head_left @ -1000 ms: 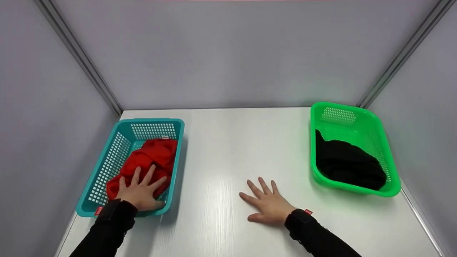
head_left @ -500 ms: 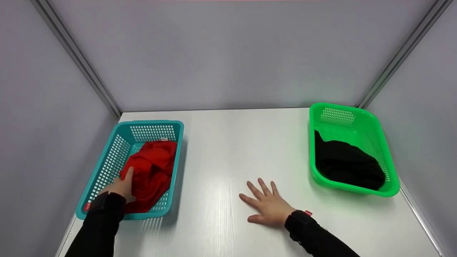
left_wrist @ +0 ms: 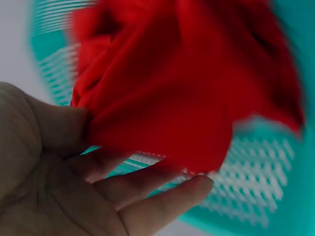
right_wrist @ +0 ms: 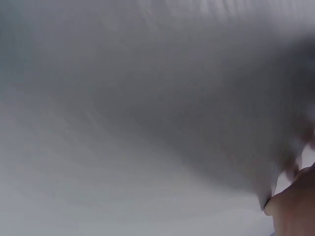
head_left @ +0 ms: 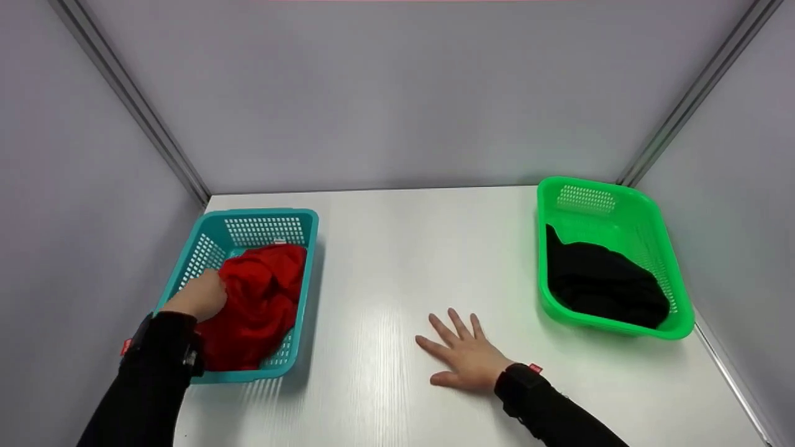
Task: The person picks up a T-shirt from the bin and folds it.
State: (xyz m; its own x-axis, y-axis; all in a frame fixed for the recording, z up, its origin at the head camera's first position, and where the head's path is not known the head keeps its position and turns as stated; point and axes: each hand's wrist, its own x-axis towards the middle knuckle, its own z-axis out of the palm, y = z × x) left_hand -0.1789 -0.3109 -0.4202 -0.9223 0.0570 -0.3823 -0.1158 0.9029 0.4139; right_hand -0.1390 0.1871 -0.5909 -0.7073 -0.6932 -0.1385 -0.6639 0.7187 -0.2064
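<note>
Inside the teal basket (head_left: 267, 213) on the left lies a crumpled red cloth (head_left: 261, 298). My left hand (head_left: 202, 297) reaches over the basket's left side and pinches the cloth's edge. In the left wrist view, the thumb lies on top of the red fabric (left_wrist: 162, 103) while the fingers (left_wrist: 162, 201) extend beneath it. My right hand (head_left: 469, 361) rests flat on the white table with its fingers spread, between the two baskets. Only part of that hand (right_wrist: 295, 204) shows at the edge of the right wrist view, which is blurred.
A bright green basket (head_left: 621, 230) stands at the right with a bunched black cloth (head_left: 602, 282) in it. Grey panels (head_left: 397, 93) enclose the white table (head_left: 397, 248) at the back and both sides.
My left hand has moved from lying spread on the red cloth to its left edge, then forward along it, now pinching the fabric. The cloth has shifted slightly. The right hand stays put.
</note>
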